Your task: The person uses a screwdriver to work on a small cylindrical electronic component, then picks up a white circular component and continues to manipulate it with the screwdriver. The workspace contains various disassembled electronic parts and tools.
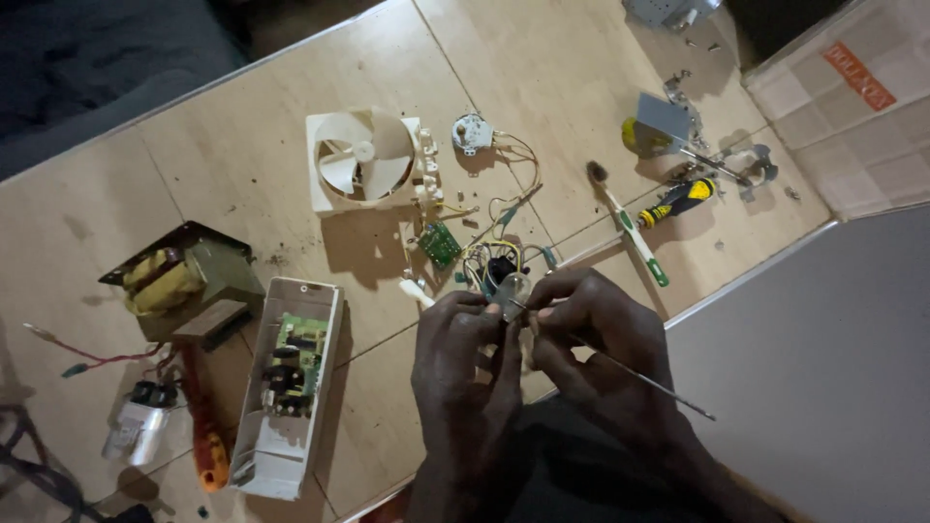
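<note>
Small bulb point(512, 288) on a metal bracket, with a tangle of coloured wires point(489, 260) trailing from it, sits between both hands just above the near edge of the surface point(242, 155).

Head view: the left hand point(463, 358) comes up from below with its fingers curled shut around the bracket's lower part, thumb pressed against it. The right hand point(593, 324) meets it from the other side, fingertips pinched together on a thin metal rod point(639, 380) whose tip lies at the bulb and whose shaft slants down to the right past the wrist.

The surface is pale wood panels, scuffed and speckled with debris. On it lie a white fan housing point(363, 160), a small round motor point(472, 133), a green circuit board point(441, 244), a toothbrush point(627, 221), a yellow-and-black screwdriver point(678, 201), a transformer point(184, 279), a white casing with a board inside point(289, 387), a silver capacitor point(138, 429) and an orange-handled tool point(205, 436). Grey floor lies to the right.
</note>
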